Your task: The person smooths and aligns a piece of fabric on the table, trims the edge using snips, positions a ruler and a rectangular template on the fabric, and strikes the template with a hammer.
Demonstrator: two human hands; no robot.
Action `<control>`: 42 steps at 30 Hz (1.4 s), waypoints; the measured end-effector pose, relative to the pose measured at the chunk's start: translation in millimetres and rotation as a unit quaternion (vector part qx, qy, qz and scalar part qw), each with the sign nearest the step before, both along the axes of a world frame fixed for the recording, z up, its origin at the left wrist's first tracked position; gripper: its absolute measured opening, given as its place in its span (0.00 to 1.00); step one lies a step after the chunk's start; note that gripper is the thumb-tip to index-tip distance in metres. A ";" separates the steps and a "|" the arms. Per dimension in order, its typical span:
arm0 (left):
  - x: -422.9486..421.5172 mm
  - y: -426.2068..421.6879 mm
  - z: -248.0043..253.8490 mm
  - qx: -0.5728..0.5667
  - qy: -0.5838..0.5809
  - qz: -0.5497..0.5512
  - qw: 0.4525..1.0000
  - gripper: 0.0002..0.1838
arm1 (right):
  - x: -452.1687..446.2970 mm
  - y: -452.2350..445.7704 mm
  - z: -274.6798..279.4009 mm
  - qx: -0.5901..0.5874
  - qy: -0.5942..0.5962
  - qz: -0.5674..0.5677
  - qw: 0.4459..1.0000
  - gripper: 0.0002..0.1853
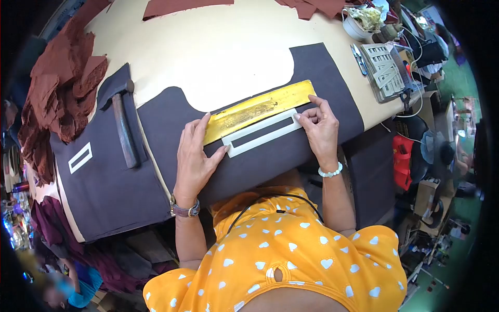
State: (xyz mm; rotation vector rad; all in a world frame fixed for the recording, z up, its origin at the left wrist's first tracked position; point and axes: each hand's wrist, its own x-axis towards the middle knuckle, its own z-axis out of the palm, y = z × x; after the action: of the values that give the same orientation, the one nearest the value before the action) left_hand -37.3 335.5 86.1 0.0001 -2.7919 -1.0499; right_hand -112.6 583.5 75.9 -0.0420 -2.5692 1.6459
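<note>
A yellow metal bar point(260, 108) with worn patches lies at a slant on dark fabric point(322, 78). Along its near edge sits a white rectangular frame point(265, 139) with a long slot, through which the fabric shows. My left hand point(196, 151) has its fingers at the bar's left end and its thumb on the frame's left corner. At the opposite end, the thumb of my right hand point(319, 130) presses the frame, while its index finger touches the bar's right end. Both hands are closed around these ends.
A hammer point(123, 125) rests on another dark piece at left, near a second white frame point(70, 166). Rust-coloured fabric point(52, 93) is heaped at far left. Scissors point(358, 59), stacked grey pieces point(383, 73) and a bowl point(356, 28) occupy the right side. A person's arm point(71, 275) shows lower left.
</note>
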 end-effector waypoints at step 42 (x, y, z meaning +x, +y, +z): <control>51.6 27.4 -10.0 -0.223 -0.056 -0.093 0.969 0.30 | 43.3 -0.7 -4.2 0.356 0.098 0.173 0.913 0.52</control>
State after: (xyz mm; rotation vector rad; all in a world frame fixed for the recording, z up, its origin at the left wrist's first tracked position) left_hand 14.3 362.9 76.1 -0.2681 -3.1156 -0.4386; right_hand -69.3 582.8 71.7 0.6211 -2.9444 0.6187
